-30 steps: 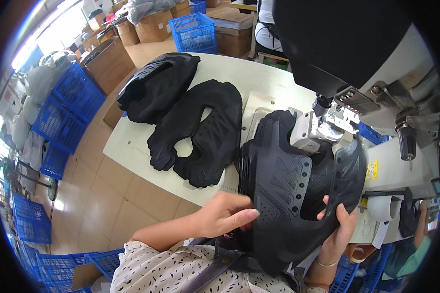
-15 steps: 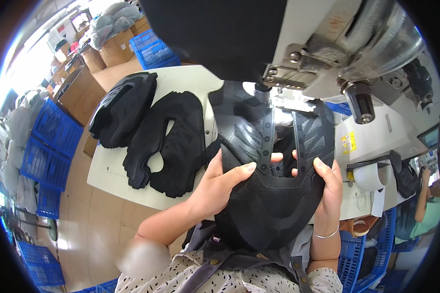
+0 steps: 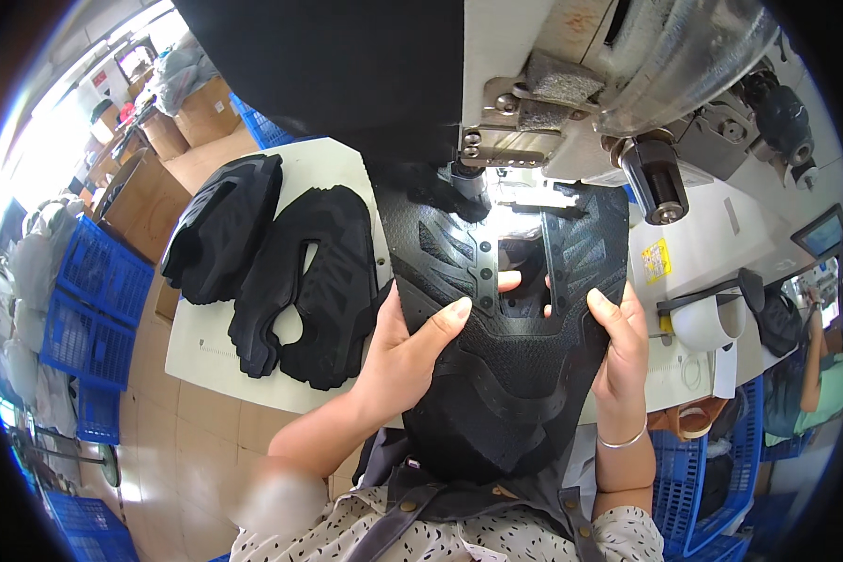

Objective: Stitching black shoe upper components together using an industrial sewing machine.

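Observation:
A black shoe upper (image 3: 506, 375) with a textured surface and small round lace holes beside its central slot is stretched between my hands. My left hand (image 3: 417, 342) grips its left edge, thumb on top and fingers curled beneath. On the opposite edge, my right hand (image 3: 618, 337) holds it the same way, with a silver bangle at the wrist. Fingertips show through the slot. The upper's far end lies under the head of a machine (image 3: 510, 145), beside a lit metal part. Left of it, more black shoe uppers (image 3: 323, 290) lie on the pale table (image 3: 206, 361).
Blue crates (image 3: 94, 309) and cardboard boxes (image 3: 150, 201) stand on the left. A dark knob (image 3: 660, 183) hangs from the machine at right. Near it sit a white cup-like holder (image 3: 707, 323) and a blue crate (image 3: 679, 496). Another person's arm (image 3: 812, 361) shows far right.
The upper now lies flatter, with its grip unchanged in both hands. My view has shifted, so the machine appears further left and larger.

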The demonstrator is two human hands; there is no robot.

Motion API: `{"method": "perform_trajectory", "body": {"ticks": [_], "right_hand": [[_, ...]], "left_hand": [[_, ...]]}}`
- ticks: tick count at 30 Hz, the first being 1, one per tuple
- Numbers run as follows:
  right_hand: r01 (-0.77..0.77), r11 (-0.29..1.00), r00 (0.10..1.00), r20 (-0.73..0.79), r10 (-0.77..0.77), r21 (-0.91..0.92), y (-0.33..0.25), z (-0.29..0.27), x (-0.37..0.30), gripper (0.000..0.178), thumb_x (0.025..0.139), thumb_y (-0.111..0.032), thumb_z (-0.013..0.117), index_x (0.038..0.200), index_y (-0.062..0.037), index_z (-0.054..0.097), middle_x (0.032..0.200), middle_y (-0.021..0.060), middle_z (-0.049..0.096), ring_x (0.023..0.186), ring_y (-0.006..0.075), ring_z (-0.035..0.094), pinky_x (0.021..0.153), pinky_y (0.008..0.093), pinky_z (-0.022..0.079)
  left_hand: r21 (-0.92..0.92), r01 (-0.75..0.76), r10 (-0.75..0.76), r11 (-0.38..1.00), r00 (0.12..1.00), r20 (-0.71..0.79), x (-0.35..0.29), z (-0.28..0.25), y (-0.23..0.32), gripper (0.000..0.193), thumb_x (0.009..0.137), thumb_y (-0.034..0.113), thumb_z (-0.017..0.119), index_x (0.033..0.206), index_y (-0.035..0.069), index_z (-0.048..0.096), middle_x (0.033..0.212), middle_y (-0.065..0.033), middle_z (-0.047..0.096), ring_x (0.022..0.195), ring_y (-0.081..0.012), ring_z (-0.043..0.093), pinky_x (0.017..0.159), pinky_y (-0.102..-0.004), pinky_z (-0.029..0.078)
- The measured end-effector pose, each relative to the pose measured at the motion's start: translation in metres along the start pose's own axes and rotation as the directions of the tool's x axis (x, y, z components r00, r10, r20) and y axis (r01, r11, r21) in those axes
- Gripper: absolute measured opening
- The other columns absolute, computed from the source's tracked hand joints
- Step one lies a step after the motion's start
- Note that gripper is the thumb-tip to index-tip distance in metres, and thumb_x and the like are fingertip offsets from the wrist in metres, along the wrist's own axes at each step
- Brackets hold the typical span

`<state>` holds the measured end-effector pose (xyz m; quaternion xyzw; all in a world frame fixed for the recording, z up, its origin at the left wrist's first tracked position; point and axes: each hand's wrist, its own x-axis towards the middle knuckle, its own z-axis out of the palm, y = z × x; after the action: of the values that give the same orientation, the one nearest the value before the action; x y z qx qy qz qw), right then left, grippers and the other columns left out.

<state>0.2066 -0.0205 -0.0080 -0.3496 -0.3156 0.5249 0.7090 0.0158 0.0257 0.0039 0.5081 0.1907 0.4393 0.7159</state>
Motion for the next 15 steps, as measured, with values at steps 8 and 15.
{"method": "perform_trajectory", "body": {"ticks": [8,15], "right_hand": [[0.058,0.997,0.998,0.025,-0.056,-0.048,-0.004,-0.003,-0.004,0.038,0.083,-0.006,0.049,0.119,0.0055,0.042,0.107,0.0153,0.057,0.091,0.02,0.06,0.081,0.03,0.049],[0.093,0.937,0.995,0.063,-0.077,-0.336,-0.004,-0.019,-0.026,0.029,0.084,-0.014,0.059,0.107,0.0044,0.052,0.1,0.0108,0.06,0.088,0.0146,0.059,0.08,0.0248,0.046]], "left_hand": [[0.03,-0.024,0.026,0.999,0.997,-0.067,0.001,0.006,-0.001,0.021,0.091,0.006,0.042,0.108,-0.004,0.051,0.108,-0.009,0.06,0.097,-0.0127,0.055,0.088,-0.0285,0.043],[0.256,0.054,-0.007,0.965,0.983,-0.182,-0.018,0.007,-0.008,0.019,0.09,0.014,0.053,0.082,-0.003,0.058,0.073,0.0027,0.055,0.066,-0.004,0.046,0.059,-0.0201,0.04]]}}
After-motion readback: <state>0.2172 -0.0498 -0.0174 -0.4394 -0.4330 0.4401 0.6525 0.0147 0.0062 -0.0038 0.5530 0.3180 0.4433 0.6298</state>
